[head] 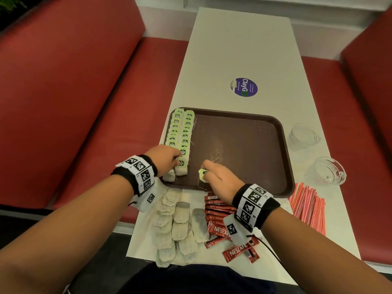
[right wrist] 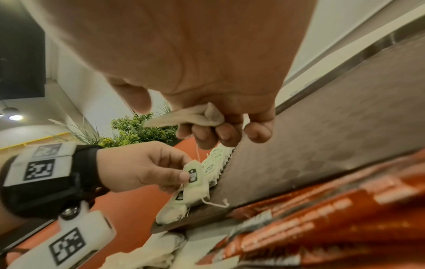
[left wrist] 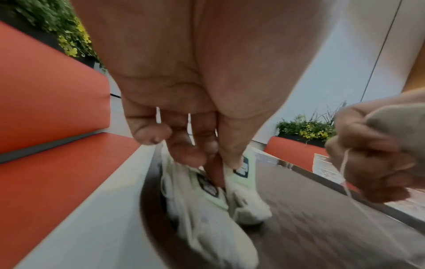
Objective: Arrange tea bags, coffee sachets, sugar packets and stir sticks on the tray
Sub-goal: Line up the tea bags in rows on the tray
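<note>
A brown tray (head: 244, 145) lies on the white table. Two rows of tea bags with green tags (head: 182, 132) run along its left side. My left hand (head: 177, 161) is at the near end of these rows and pinches the green tag of the nearest tea bag (left wrist: 241, 169) between thumb and fingers. My right hand (head: 204, 170) hovers over the tray's near edge, fingers curled round another tea bag (right wrist: 197, 116); its green tag (head: 202, 174) sticks out at the left and its string hangs down.
Loose tea bags (head: 174, 221) lie on the table in front of the tray, with red Nescafe sachets (head: 220, 221) beside them. Red stir sticks (head: 307, 204) lie at the near right. Two glass bowls (head: 304, 133) (head: 329, 170) stand right of the tray. Red benches flank the table.
</note>
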The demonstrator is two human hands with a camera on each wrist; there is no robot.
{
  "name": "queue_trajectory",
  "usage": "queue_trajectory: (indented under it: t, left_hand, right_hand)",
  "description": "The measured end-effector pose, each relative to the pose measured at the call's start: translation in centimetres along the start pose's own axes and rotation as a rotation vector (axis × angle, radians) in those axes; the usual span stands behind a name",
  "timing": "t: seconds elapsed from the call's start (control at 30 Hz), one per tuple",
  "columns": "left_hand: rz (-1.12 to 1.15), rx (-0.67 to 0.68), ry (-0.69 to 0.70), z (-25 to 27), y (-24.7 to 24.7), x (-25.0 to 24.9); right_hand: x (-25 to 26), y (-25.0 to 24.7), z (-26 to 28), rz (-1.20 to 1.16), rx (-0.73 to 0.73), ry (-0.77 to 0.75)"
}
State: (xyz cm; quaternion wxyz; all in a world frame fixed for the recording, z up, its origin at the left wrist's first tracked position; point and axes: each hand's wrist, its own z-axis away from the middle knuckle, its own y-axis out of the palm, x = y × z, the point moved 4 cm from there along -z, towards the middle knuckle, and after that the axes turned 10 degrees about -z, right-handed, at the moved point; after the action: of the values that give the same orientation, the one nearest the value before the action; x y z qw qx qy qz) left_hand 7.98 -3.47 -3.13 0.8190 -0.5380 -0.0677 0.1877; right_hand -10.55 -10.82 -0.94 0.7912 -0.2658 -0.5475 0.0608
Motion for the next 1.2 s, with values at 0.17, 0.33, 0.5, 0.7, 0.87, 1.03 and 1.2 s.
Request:
queue_trajectory:
  t: [0.17,0.33,0.5,0.7,0.87,1.03,1.2]
  left_hand:
    - [0.061,-0.036,-0.102,-2.2,-0.3,0.6]
    - [0.060,-0.106,-0.219,-2.5,-0.8,1.0]
    - [-0.089,-0.019,-0.132,-3.1,-1.3,-1.1]
    - [-0.183,0.043,-0.143,-3.8,-0.9,-1.3]
    - [-0.035,-0.050,-0.064,-2.5,-3.0,-1.3]
    - [0.402,-0.111,0.221,1.3,-4.1,-2.9]
    - [0.370,-0.193,0.280,2.9,-3.6,-3.1]
  right_hand:
    - [-0.2,-0.2,-0.3,0.057,-0.024,0.021]
    - [-0.3,-0.3,-0.2,0.045,-0.042,0.036]
    - [-0.7,-0.3,-0.6,0.068,-0.035,0.029]
    - [-1.1,-0.2,-1.0,0.080,-0.058,0.022]
    - [-1.1,-0.5,-1.1,0.063,-0.089,0.003]
    - [-0.4,-0.9,-1.2,-0.003,-0.142,-0.033]
    - [0.3,-0.4,-1.6,-0.042,-0.121,-0.056]
